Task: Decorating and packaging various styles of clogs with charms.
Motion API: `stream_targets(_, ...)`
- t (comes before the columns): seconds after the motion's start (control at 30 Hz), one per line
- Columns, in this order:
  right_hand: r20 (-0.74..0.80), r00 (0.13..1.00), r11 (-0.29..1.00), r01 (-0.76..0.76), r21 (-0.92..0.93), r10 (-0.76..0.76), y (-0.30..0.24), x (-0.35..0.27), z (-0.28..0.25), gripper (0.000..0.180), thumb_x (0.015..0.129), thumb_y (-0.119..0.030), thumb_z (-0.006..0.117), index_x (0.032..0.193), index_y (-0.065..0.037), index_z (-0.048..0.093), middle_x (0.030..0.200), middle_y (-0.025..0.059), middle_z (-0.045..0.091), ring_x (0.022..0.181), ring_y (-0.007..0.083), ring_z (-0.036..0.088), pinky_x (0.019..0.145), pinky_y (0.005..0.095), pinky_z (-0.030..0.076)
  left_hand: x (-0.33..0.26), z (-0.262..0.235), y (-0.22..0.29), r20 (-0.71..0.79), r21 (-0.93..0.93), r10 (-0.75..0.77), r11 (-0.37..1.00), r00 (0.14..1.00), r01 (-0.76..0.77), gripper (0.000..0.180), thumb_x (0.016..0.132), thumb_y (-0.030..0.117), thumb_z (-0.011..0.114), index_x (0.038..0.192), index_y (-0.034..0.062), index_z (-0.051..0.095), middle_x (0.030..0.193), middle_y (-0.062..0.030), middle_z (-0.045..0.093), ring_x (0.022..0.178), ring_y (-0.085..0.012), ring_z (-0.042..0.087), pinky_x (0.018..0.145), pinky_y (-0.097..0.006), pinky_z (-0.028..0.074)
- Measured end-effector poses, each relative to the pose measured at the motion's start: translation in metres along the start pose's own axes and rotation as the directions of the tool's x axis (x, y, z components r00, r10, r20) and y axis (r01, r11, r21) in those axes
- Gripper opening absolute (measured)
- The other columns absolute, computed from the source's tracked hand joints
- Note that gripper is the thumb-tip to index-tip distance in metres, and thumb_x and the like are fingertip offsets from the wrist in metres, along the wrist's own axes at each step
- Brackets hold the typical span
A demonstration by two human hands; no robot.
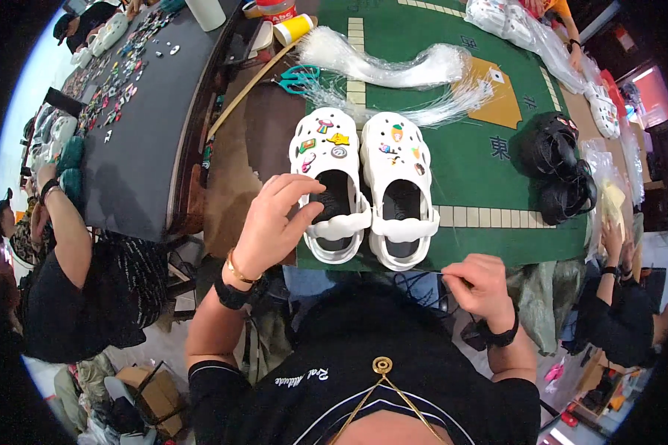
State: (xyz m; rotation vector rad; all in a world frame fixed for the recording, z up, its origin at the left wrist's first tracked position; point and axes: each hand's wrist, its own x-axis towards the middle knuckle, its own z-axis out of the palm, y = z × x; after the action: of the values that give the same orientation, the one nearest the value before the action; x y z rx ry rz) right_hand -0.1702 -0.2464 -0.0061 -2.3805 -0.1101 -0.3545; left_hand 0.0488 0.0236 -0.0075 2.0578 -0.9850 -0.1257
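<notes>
Nearest the camera, a gold pendant (381, 365) hangs over a black shirt (438, 352). A left white clog (334, 165) and right white clog (401, 169) stand side by side at the near edge of the green desk (464, 185). Left hand (271, 222): thumb and fingers apart at the left clog's opening; contact not determinable. Right hand (481, 283): clamped on a thin strand (424, 271) beside that edge.

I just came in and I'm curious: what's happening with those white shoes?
A person has two white clogs with colourful charms on a green table. Their left hand is open at the left clog's opening; I can't tell if it touches. The right hand pinches a thin strand near the right clog's heel. Beyond the clogs lie bundled clear strands and teal-handled scissors.
</notes>
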Motion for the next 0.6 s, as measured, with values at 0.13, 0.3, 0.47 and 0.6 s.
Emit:
stream_targets(0.13, -0.103, 0.995, 1.0, 0.007, -0.018, -0.009, -0.004, 0.006, 0.029, 0.009, 0.069, 0.001, 0.072, 0.075, -0.004, 0.066, 0.06, 0.0088, 0.059, 0.052, 0.0253, 0.059, 0.049, 0.0339, 0.045, -0.006, 0.001, -0.004, 0.018, 0.016, 0.035, 0.999, 0.999, -0.035, 0.023, 0.081, 0.006, 0.066, 0.104, 0.0061, 0.067, 0.12, -0.0121, 0.059, 0.112, -0.0324, 0.053, 0.097, -0.041, 0.041)
stream_targets(0.3, -0.2, 0.979, 0.999, -0.042, 0.004, 0.042, -0.014, 0.019, 0.056, 0.009, 0.071, 0.002, 0.07, 0.077, -0.003, 0.067, 0.064, 0.0104, 0.063, 0.056, 0.0259, 0.063, 0.052, 0.0334, 0.048, -0.012, 0.0, -0.008, 0.058, 0.067, 0.046, 0.996, 0.997, -0.05, 0.021, 0.085, 0.011, 0.061, 0.104, 0.0074, 0.068, 0.133, -0.0149, 0.051, 0.127, -0.037, 0.042, 0.106, -0.045, 0.034)
stream_targets(0.47, -0.252, 0.967, 0.999, -0.035, -0.003, 0.033, -0.015, 0.023, 0.073, 0.007, 0.073, 0.0, 0.072, 0.078, -0.003, 0.067, 0.067, 0.0109, 0.065, 0.057, 0.0263, 0.064, 0.053, 0.0339, 0.049, -0.014, 0.01, -0.01, 0.066, 0.146, -0.025, 0.989, 0.997, 0.015, 0.02, 0.088, 0.02, 0.06, 0.099, 0.0076, 0.072, 0.143, -0.0195, 0.043, 0.137, -0.0424, 0.03, 0.112, -0.048, 0.025)
stream_targets(0.6, -0.266, 0.963, 0.998, -0.053, -0.04, 0.041, -0.014, 0.024, 0.074, 0.007, 0.073, 0.0, 0.071, 0.078, -0.003, 0.068, 0.067, 0.0111, 0.065, 0.057, 0.0263, 0.064, 0.053, 0.034, 0.049, -0.006, 0.024, -0.012, -0.016, 0.108, -0.069, 0.992, 0.997, 0.07, 0.019, 0.084, 0.023, 0.066, 0.092, 0.0084, 0.075, 0.14, -0.024, 0.046, 0.133, -0.0456, 0.034, 0.11, -0.049, 0.027)
